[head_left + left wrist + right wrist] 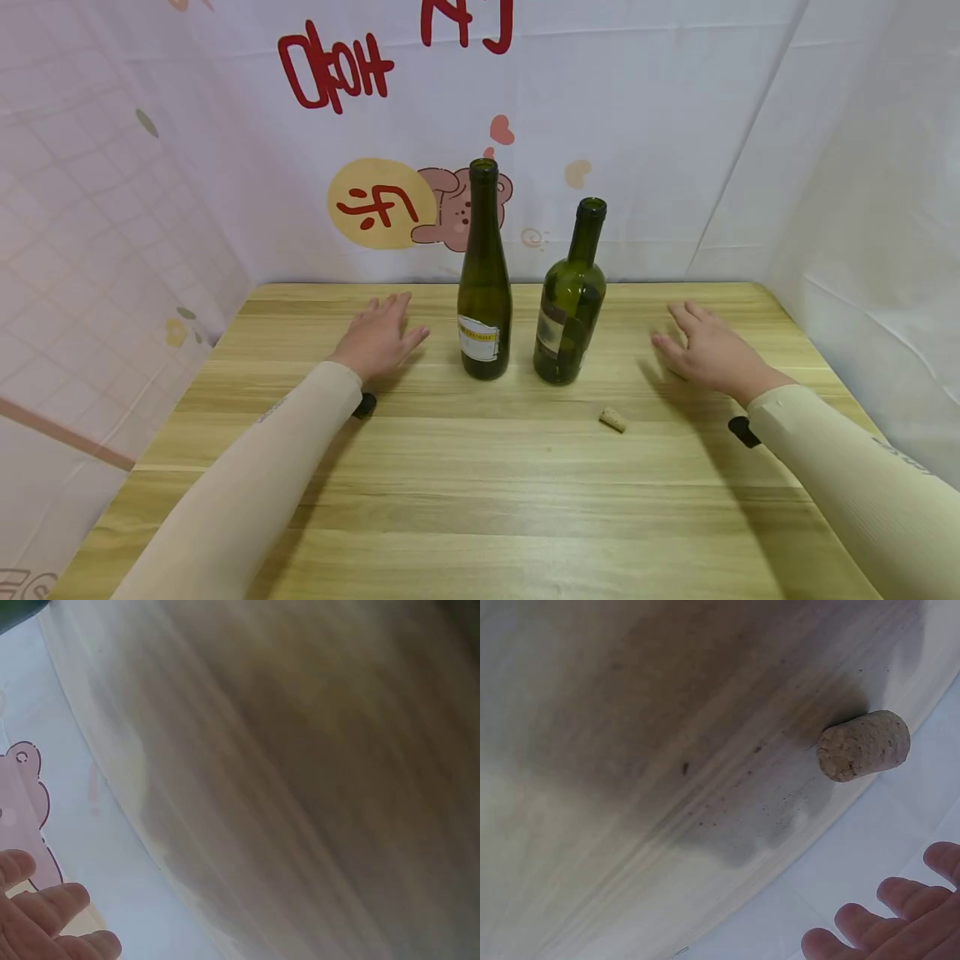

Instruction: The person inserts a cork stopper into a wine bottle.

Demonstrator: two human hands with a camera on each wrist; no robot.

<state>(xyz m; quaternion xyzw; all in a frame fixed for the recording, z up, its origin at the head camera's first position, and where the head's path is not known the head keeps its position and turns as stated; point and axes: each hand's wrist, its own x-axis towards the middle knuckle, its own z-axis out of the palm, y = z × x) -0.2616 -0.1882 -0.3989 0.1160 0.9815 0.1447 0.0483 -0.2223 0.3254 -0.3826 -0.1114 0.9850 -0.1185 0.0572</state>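
Observation:
Two green glass bottles stand upright near the back of the table. The taller bottle [484,283] has a torn white and yellow label; the shorter bottle [570,300], to its right, has a dark and pale label. Both bottle mouths look uncorked. In front of the shorter bottle a cork [612,419] lies on its side; the right wrist view shows this cork [864,745] close up. My left hand [381,337], fingers spread, is left of the taller bottle, apart from it. Right of the cork, my right hand [708,348] is stretched out and holds nothing.
The wooden table [480,508] ends at a white printed cloth [645,108] hanging behind it, with more cloth at both sides. Small dark specks [685,768] mark the tabletop near the cork. Dark bands sit at both wrists.

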